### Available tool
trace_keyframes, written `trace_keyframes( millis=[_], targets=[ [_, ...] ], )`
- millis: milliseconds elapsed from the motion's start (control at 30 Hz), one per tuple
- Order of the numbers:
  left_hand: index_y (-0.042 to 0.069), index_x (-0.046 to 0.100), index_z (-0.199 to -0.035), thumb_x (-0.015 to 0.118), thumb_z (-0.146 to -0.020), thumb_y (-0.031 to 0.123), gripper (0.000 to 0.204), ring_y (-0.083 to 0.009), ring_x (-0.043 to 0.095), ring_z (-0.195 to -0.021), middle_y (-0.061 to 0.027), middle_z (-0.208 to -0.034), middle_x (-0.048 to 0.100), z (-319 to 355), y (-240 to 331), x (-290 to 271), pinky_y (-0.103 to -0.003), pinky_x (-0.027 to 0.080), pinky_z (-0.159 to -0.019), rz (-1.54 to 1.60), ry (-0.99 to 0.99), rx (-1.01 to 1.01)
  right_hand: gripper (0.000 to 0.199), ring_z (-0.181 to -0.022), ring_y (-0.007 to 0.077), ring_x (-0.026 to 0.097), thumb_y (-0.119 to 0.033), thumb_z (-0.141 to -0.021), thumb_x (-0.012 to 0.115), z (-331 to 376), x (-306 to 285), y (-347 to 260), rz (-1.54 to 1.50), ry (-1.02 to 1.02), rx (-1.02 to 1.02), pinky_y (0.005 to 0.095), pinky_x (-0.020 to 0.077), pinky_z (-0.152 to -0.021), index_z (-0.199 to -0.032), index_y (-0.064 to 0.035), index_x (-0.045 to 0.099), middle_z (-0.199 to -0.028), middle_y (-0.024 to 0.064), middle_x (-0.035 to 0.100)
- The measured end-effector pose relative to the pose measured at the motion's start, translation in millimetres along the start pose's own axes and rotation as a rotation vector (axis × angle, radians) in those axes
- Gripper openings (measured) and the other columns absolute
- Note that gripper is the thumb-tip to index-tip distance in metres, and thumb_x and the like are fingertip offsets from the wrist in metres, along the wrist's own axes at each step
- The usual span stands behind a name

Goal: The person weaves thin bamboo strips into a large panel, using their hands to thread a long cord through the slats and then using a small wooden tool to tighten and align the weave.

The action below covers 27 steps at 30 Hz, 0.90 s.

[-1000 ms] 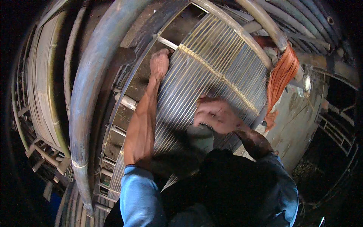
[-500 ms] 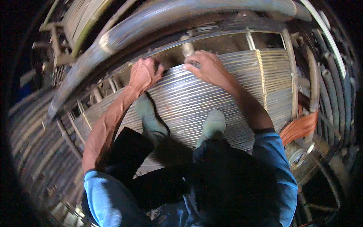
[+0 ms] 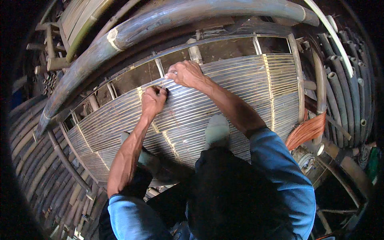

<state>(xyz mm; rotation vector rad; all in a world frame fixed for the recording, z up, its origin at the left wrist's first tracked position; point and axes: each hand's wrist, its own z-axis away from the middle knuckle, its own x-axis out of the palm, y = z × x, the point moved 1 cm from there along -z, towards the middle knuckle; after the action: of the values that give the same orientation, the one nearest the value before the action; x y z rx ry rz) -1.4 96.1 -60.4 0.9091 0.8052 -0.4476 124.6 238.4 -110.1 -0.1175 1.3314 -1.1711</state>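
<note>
A wide panel of thin parallel slats, which look like split bamboo, lies in front of me, crossed by pale yellow lashed bands. My left hand is closed in a pinch on the panel's far part, beside one of these bands. Farther forward and to the right, my right hand is closed at the edge of the last slats, close to a pale crossbar. What sits between the fingers of either hand is too small or hidden to name. My covered right foot rests on the slats.
Beyond the panel's frame runs a thick bamboo pole. An orange bundle of strands hangs at the right frame post. Many dark poles are stacked on the right, and more poles lie on the left.
My left hand has moved nearer to me, onto the slats. My right hand has shifted left and closed its fingers. The view has turned slightly, and my left foot now sits farther back.
</note>
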Motion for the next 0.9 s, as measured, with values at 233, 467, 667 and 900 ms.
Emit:
trace_keyframes(
  millis=[233, 467, 667, 900],
  targets=[
    [0.003, 0.055, -0.091, 0.048, -0.098, 0.013, 0.014, -0.0157, 0.048, -0.046, -0.0015, -0.057, 0.046, 6.3, 48.4, -80.4, -0.029, 0.049, -0.045, 1.014, -0.425, -0.500, 0.052, -0.110, 0.0364, 0.062, -0.016, -0.084, 0.069, 25.1, -11.1, -47.3, -0.103, 0.205, -0.478, 0.0473, 0.0469, -0.093, -0.134, -0.0089, 0.056, -0.117, 0.0192, 0.067],
    [0.002, 0.052, -0.121, 0.061, -0.098, 0.015, 0.027, -0.0073, 0.044, -0.047, -0.0047, -0.096, 0.069, 39.9, 48.3, -213.5, -0.024, 0.035, -0.039, 0.370, -0.506, -0.476, 0.051, -0.069, 0.0195, 0.061, -0.019, -0.088, 0.073, 48.9, -59.6, -101.0, -0.464, -0.296, -0.436, 0.0364, 0.0489, -0.067, -0.134, -0.0093, 0.054, -0.077, 0.0068, 0.063],
    [0.005, 0.070, -0.085, 0.071, -0.093, 0.033, 0.029, -0.0052, 0.037, -0.041, 0.0028, -0.070, 0.064, 41.7, -77.1, -285.4, -0.022, 0.028, -0.039, 0.556, -0.204, -0.420, 0.037, -0.080, 0.0132, 0.057, -0.018, -0.085, 0.076, 52.8, -113.7, -69.5, -0.392, -0.048, -0.431, 0.0312, 0.0472, -0.070, -0.119, -0.0067, 0.068, -0.080, 0.0029, 0.057],
    [0.006, 0.079, -0.091, 0.069, -0.088, 0.022, 0.019, -0.0207, 0.071, -0.071, -0.0124, -0.082, 0.075, -31.2, -166.8, -167.6, -0.035, 0.055, -0.071, -0.010, 0.063, 0.144, 0.037, -0.109, 0.0399, 0.062, -0.028, -0.094, 0.060, 5.4, -51.8, -42.0, 0.115, 0.034, -0.075, 0.0474, 0.0487, -0.097, -0.124, -0.0066, 0.067, -0.112, 0.0224, 0.068]
  ],
)
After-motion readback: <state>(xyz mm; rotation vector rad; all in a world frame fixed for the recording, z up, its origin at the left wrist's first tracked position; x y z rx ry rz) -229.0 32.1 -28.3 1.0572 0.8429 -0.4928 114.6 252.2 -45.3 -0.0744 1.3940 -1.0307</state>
